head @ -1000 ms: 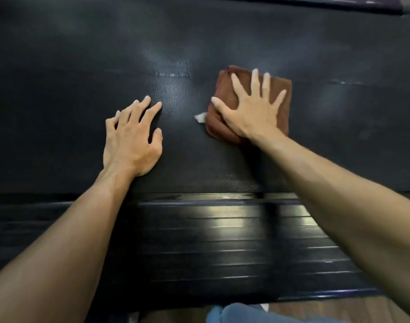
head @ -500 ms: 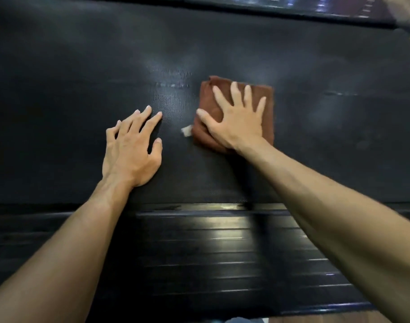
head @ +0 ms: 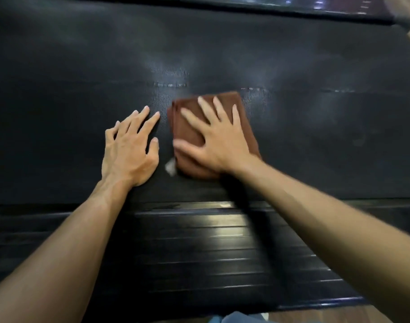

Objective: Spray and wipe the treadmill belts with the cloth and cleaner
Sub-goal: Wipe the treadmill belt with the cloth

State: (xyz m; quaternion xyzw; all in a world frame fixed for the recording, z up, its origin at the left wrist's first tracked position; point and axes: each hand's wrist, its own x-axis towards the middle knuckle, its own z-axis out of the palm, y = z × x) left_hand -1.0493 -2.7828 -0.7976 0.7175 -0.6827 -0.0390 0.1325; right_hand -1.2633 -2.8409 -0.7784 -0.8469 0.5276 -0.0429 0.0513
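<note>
Cloth (head: 187, 129) lay on treadmill belt (head: 315, 141), under right hand (head: 219, 141); left hand (head: 129, 150) flat just left of cloth.

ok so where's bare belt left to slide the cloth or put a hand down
Bare treadmill belt lies left of the left hand, right of the brown cloth toward the far edge, and beyond both hands. It is crowded in the middle: only a narrow strip separates the left hand from the right hand pressing the cloth.

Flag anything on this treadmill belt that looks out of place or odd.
One thing: a small white scrap pokes out at the near left corner of the folded brown cloth under the right hand; tag or debris, too blurred to tell. The black treadmill belt shows pale hazy smears, likely cleaner.
</note>
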